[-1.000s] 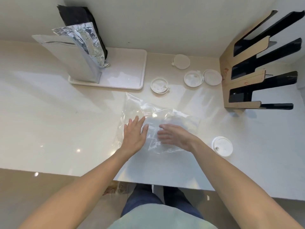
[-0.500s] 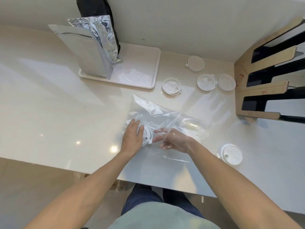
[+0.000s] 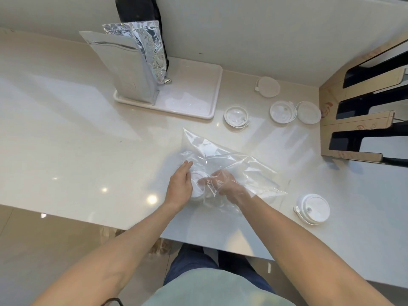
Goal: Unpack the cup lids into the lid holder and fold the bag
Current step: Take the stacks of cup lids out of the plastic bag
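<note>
Two hands at a clear plastic bag [image 3: 223,164] on the worktop [image 3: 66,129]: left hand [image 3: 180,186] flat, fingers together, beside a white cup lid [image 3: 197,183]; right hand [image 3: 223,184] inside the bag, grip unclear. Five lids loose nearby; lid holder [image 3: 362,120] far right.

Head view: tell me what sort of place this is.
Probably a café or drinks-shop prep counter: loose white cup lids lie on a pale stone counter, a slotted cardboard lid holder stands at the right, and foil pouches stand on a white tray.
</note>
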